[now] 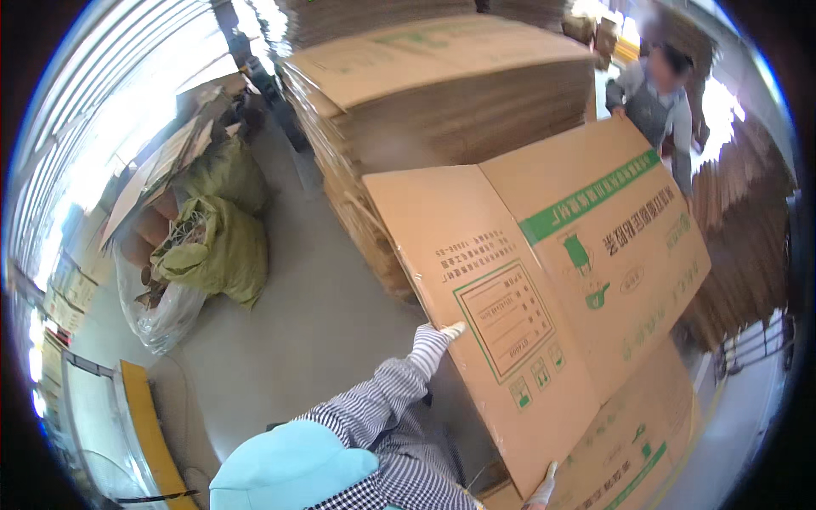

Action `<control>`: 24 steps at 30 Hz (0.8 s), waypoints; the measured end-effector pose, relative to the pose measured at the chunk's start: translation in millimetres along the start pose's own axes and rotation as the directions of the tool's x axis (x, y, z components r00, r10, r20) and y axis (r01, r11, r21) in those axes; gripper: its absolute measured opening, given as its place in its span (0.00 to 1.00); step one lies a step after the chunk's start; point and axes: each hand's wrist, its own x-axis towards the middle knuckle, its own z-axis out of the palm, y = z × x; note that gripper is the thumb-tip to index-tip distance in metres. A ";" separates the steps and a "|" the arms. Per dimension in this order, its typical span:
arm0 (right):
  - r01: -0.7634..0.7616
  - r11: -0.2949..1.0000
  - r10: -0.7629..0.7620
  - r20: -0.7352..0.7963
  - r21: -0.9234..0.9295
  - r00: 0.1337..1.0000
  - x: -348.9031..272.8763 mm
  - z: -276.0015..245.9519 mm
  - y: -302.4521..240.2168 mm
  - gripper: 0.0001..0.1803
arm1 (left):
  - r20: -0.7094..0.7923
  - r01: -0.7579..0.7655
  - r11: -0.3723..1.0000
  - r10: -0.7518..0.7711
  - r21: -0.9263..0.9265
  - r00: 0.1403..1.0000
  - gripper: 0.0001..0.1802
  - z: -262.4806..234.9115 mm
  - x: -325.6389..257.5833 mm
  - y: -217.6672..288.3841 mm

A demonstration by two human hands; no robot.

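Observation:
A large flat folded cardboard box (544, 255) with green print lies tilted across the middle. My left hand (450, 331), in a white glove on a striped sleeve, grips its near left edge. My right hand (544, 491), also gloved, holds the lower edge near the bottom of the picture and is partly cut off. A second printed cardboard sheet (646, 433) lies under the first one. At the far end, another person (654, 89) in grey leans over the board's top corner.
A tall stack of flat cardboard (442, 93) stands behind the board, with more brown stacks (748, 246) on the right. Green sacks (217, 246) and a clear bag of scraps (157, 306) sit on the grey floor at left. A yellow rail (149, 425) runs along the lower left.

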 end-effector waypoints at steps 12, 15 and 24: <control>0.222 0.971 -0.230 0.619 0.090 0.751 -123.0 370.9 -110.2 0.39 | 0.211 -0.479 0.798 0.572 -0.366 0.793 0.45 -71.8 -19.7 232.2; 0.301 0.940 -0.315 0.742 0.159 0.592 -170.3 518.4 -155.2 0.40 | 0.272 -0.354 0.823 0.500 -0.445 0.822 0.29 -110.4 23.4 309.3; 0.187 0.982 -0.125 0.778 0.010 0.616 -157.5 614.9 -146.5 0.29 | 0.012 -0.508 0.812 0.533 -0.288 0.846 0.20 -205.2 257.8 506.5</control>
